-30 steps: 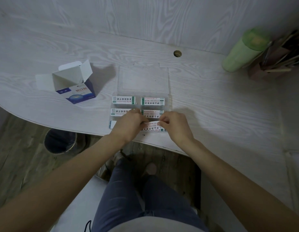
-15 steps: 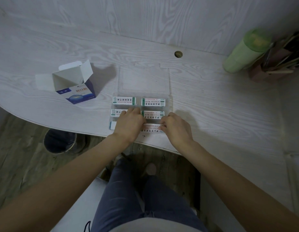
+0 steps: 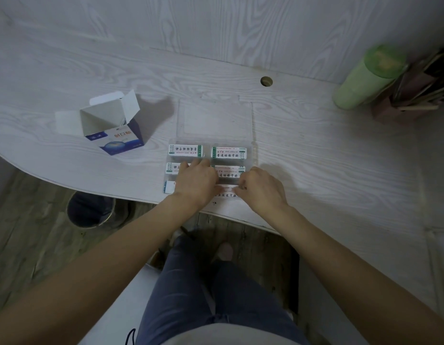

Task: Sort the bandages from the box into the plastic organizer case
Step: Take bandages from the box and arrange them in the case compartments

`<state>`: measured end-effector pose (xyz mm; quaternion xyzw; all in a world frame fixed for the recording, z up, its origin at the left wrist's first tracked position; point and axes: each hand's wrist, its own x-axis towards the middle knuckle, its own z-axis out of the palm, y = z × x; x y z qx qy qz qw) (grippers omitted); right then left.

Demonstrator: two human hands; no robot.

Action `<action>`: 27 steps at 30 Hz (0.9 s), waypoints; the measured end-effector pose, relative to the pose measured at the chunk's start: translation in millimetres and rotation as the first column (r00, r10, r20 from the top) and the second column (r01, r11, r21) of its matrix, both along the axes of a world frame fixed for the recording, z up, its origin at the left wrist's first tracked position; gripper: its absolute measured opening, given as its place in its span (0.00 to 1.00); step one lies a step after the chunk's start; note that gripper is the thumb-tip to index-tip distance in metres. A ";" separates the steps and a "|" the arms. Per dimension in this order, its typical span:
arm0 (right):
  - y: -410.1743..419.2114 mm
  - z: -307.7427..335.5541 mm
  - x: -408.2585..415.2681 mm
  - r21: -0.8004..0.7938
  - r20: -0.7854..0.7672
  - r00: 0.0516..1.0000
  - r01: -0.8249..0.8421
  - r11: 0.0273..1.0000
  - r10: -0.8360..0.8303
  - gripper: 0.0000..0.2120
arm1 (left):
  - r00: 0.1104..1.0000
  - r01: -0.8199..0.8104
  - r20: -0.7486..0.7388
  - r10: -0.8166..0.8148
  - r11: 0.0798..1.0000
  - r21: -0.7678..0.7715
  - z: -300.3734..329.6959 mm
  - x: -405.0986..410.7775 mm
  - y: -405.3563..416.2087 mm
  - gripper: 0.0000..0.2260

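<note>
A clear plastic organizer case point(image 3: 254, 155) lies near the table's front edge, its lid point(image 3: 216, 118) open flat behind it. Packets of bandages fill its compartments: back left point(image 3: 186, 150), back right point(image 3: 228, 153), middle right point(image 3: 228, 171), middle left point(image 3: 171, 168) and front left point(image 3: 168, 187). My left hand point(image 3: 196, 183) lies flat over the left and middle of the case, fingers straight, hiding part of it. My right hand point(image 3: 263, 190) pinches the right end of a bandage point(image 3: 225, 191) in the front right compartment. The open blue-and-white bandage box point(image 3: 116, 138) stands to the left.
A green bottle point(image 3: 365, 78) and a holder of sticks point(image 3: 415, 90) stand at the back right. A cable hole point(image 3: 266, 81) is behind the case. A bin point(image 3: 91, 210) sits on the floor below the table's curved front edge. My legs are under it.
Both hands have lowered the bandage from just above the case into the front right compartment. My left hand has flattened onto the case. The box has not moved.
</note>
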<state>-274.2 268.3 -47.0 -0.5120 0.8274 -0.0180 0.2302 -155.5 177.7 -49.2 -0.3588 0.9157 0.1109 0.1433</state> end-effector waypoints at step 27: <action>-37.0 49.7 9.9 -0.164 -0.024 0.994 -0.106 0.981 0.103 0.13 | 0.953 -0.181 -0.258 0.159 0.982 -0.062 47.1 34.9 -32.6 0.13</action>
